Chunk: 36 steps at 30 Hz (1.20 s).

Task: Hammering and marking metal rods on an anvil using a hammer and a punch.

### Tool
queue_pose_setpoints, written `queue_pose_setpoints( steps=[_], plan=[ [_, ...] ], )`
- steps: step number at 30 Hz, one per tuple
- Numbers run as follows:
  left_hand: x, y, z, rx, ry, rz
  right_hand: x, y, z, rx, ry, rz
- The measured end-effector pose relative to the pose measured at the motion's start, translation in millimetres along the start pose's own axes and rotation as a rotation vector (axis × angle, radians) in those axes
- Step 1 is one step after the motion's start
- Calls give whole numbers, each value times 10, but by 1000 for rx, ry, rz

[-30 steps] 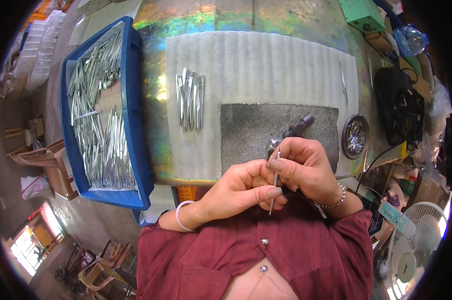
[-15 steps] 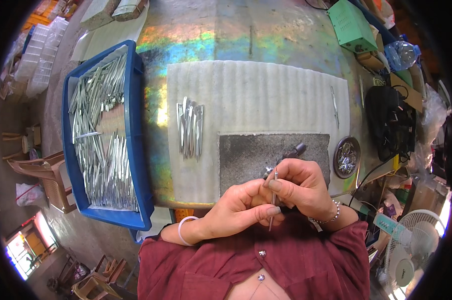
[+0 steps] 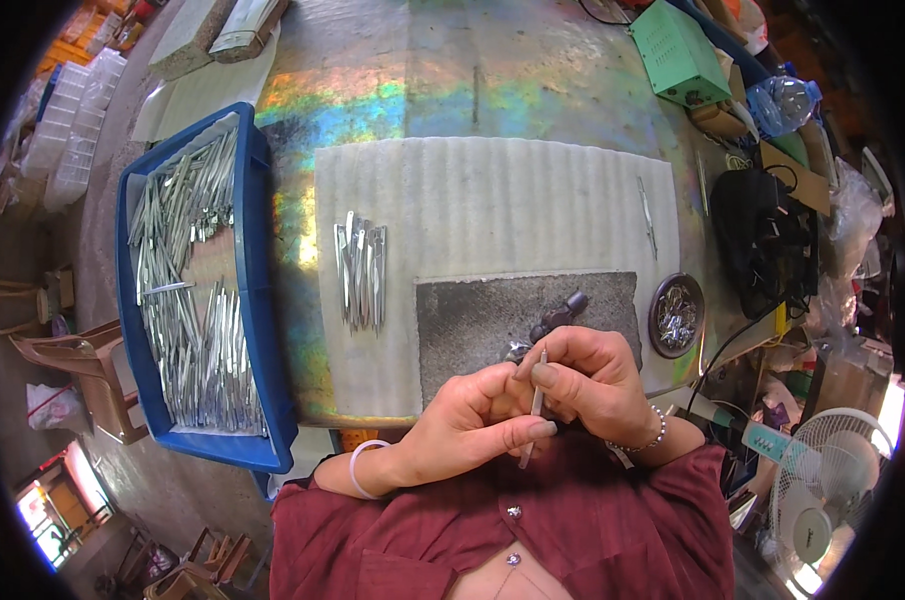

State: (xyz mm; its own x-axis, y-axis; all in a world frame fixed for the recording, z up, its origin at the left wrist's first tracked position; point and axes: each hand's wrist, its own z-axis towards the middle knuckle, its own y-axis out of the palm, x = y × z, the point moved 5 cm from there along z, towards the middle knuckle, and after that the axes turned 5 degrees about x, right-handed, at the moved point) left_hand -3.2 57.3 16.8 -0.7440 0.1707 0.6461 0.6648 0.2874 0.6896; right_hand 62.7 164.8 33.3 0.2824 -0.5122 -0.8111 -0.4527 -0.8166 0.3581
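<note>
Close to my chest, both hands hold a slim silver metal tool [image 3: 537, 404] with a narrow pointed upper end. My left hand [image 3: 473, 410] is closed, its thumb pressed on the tool's lower part. The thumb and fingers of my right hand [image 3: 595, 388] pinch it near the upper end. Just beyond the hands, a small black tool with a rounded end [image 3: 561, 314] lies on a dark grey mat [image 3: 473, 320], partly hidden by my fingers. To the left, a bunch of similar slim metal pieces [image 3: 361, 270] lies on a white foam sheet [image 3: 513, 210].
A blue tray [image 3: 256, 250] full of slim metal pieces stands at the left. Right of the mat sits a dark round dish [image 3: 655, 322] of small shiny parts. One thin piece [image 3: 648, 218] lies on the foam. Farther right are a black bag [image 3: 758, 240] and a green box [image 3: 678, 55].
The slim tool has turned in my fingers and now shows a broader face. My hands keep their grip. The whole view has shifted slightly, with the table things appearing farther left.
</note>
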Motion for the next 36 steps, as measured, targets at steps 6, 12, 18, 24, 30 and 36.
queue_pose_setpoints(
  steps=[6, 12, 18, 24, 30, 36],
  plan=[
    [83, -10, 1, 119, 215, 393, 59, -46, -85, 40, -71, 85],
    [114, 47, 23, 123, 233, 483, 106, -92, -155, 60, -76, 115],
    [77, 61, 29, 144, 230, 528, 113, -107, -157, 61, -77, 107],
    [-24, 46, 29, 143, 121, 434, 129, -130, -144, 76, -22, 123],
    [-96, 44, 32, 58, -76, 143, 174, -173, -113, 51, 14, 109],
    [-143, -2, 2, 32, -110, 100, 151, -121, -87, 44, 59, 144]
  ],
)
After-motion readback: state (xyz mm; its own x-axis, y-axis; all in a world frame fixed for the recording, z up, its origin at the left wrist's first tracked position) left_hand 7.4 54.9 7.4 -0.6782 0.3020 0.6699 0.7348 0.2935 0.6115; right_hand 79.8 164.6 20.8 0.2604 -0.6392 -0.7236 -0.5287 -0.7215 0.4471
